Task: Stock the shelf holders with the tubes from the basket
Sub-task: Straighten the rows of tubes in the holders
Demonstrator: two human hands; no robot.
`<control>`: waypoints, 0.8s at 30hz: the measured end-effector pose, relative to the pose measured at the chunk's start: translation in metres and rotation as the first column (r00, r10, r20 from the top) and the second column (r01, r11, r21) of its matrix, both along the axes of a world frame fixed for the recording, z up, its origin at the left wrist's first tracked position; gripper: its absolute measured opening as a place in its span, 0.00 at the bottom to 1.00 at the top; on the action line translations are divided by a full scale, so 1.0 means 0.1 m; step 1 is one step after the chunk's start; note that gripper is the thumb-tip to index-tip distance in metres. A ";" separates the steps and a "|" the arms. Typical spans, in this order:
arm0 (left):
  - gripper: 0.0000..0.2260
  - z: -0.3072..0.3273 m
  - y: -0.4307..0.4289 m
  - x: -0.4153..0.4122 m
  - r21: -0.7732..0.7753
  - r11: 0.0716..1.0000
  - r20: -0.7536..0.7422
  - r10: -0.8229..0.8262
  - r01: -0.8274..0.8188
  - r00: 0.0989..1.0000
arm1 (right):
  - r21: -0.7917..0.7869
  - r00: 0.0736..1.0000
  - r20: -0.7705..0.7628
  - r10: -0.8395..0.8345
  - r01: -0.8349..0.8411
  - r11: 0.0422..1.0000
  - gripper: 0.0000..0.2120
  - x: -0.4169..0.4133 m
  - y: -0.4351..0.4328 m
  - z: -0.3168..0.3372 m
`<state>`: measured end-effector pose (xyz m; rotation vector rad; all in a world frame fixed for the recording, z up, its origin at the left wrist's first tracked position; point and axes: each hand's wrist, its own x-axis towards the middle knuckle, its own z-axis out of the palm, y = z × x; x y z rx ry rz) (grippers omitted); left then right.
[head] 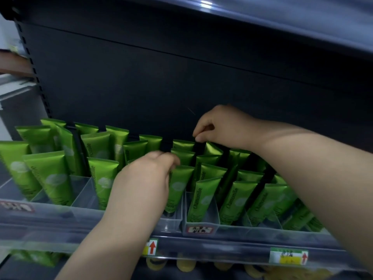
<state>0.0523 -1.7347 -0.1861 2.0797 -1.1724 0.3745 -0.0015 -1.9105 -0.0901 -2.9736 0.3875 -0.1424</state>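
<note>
One green tube (pixel 180 187) is pinched by left hand (pixel 143 178); right hand (pixel 221 126) curls behind.

Left price tag (pixel 151 247) and right price tag (pixel 289 258) are sitting on the shelf edge (pixel 222 249), blurry yellow items (pixel 185 265) showing below it.

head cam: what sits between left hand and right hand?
In the head view: crimped tops of green tubes and a black divider, whose top the right hand pinches. No bare gap to the left hand.
</note>
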 end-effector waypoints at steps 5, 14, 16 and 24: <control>0.16 0.06 0.02 -0.08 -0.015 0.998 0.027 -0.055 0.055 0.998 | 0.003 0.999 0.025 -0.033 0.033 0.999 0.06 -0.06 -0.02 0.02; 0.09 0.15 0.12 -0.11 0.012 0.999 0.028 -0.048 0.048 0.998 | 0.015 1.000 -0.002 -0.010 0.010 1.000 0.07 -0.01 0.10 -0.02; 0.08 0.16 0.15 -0.11 0.035 0.999 0.047 -0.036 0.035 0.998 | 0.032 1.000 -0.016 0.007 -0.006 0.999 0.07 0.00 0.15 -0.02; 0.08 0.21 0.23 -0.07 0.102 0.994 0.105 0.029 -0.039 0.994 | -0.004 0.990 -0.136 0.028 -0.029 1.000 0.09 0.05 0.31 -0.11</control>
